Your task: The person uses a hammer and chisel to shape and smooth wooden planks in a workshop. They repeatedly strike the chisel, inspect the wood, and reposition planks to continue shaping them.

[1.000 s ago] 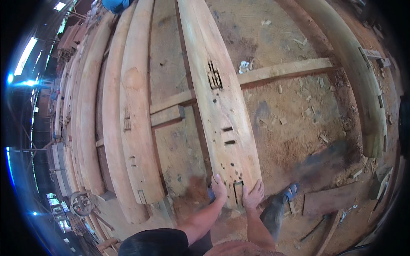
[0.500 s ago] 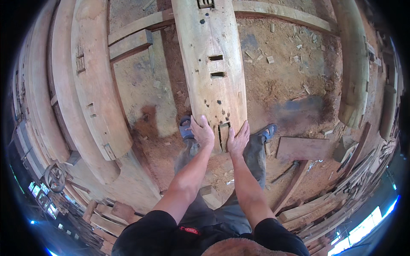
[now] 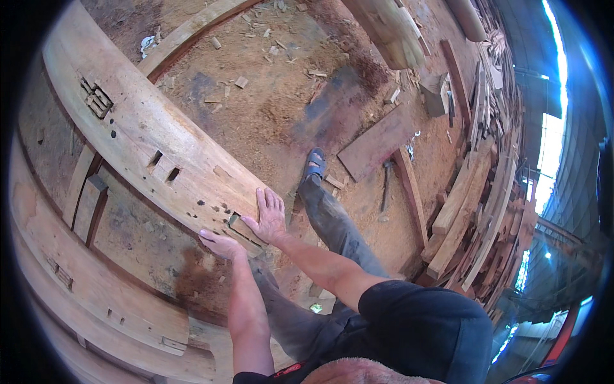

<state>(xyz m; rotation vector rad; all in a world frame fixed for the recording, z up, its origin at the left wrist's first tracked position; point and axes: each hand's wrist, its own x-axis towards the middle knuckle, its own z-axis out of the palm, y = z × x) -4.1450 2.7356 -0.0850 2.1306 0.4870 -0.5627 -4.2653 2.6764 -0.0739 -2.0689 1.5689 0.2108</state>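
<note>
Wearer's view swings rightward since the earlier frame, so the long, pale, rounded timber log (image 3: 141, 128) now slants toward upper left, both hands staying at its near end. Dark rectangular slots (image 3: 173, 173) already stand cut; what remains does not show. It crosses a straight wooden crosspiece (image 3: 192, 32) and lies between the grip: left hand (image 3: 222, 246) flat along one edge, right hand (image 3: 272, 225) opposite, fingers slightly spread, neither closed around it.

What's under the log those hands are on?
A beam shows on both sides of the log, seemingly running beneath it. The beam's middle stretch, and anything else directly below, is covered by the log.
</note>
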